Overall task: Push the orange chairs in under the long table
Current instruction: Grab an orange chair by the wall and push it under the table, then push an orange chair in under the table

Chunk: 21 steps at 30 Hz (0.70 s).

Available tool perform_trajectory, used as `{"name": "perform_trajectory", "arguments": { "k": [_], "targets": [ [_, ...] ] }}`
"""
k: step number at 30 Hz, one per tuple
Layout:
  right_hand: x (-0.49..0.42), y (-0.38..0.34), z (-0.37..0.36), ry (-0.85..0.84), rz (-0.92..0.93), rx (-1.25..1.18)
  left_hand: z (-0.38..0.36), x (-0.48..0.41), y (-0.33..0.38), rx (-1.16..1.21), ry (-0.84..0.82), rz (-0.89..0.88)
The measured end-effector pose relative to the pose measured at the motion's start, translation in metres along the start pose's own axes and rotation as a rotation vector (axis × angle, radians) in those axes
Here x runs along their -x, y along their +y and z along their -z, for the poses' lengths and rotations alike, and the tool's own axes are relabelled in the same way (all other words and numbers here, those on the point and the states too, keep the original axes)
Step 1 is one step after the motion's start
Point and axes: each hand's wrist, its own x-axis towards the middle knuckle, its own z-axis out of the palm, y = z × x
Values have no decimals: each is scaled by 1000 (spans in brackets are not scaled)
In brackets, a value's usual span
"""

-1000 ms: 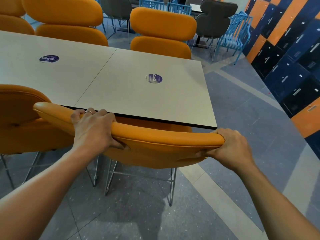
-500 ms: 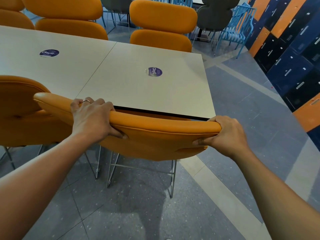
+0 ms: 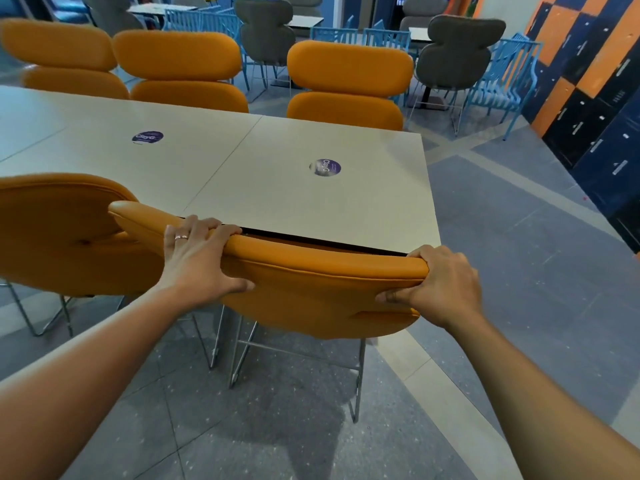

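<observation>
"Both hands, where?"
"Left hand (image 3: 199,258) and right hand (image 3: 440,285) clasp the backrest of the orange padded wire-legged chair (image 3: 311,292), at the long pale desk (image 3: 277,192) near edge. Hazard: fingers (image 3: 207,226) pinched there."

Left hand (image 3: 201,261): bare; I see the back of it and the knuckles.
Ring (image 3: 181,237): a thin band of pinkish metal with a pale glint, worn on what I take to be the ring finger of the left hand.
Left forearm (image 3: 104,368): bare from the wrist to the lower-left edge of my view.
Right hand (image 3: 446,289): bare; again I see the back and the knuckles.
Right forearm (image 3: 540,393): bare from the wrist to the lower-right edge of my view.
</observation>
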Motion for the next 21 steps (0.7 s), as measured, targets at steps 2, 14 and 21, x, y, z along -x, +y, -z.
{"name": "perform_trajectory", "arguments": {
  "k": [2,14,21],
  "targets": [
    [2,-1,0,-7,13,13,5,12,3,64,5,19],
    [27,-47,10,11,145,-182,36,67,-43,252,21,174],
    [62,-168,-21,-14,300,-224,60,94,-126,268,-15,188]
  ]
}}
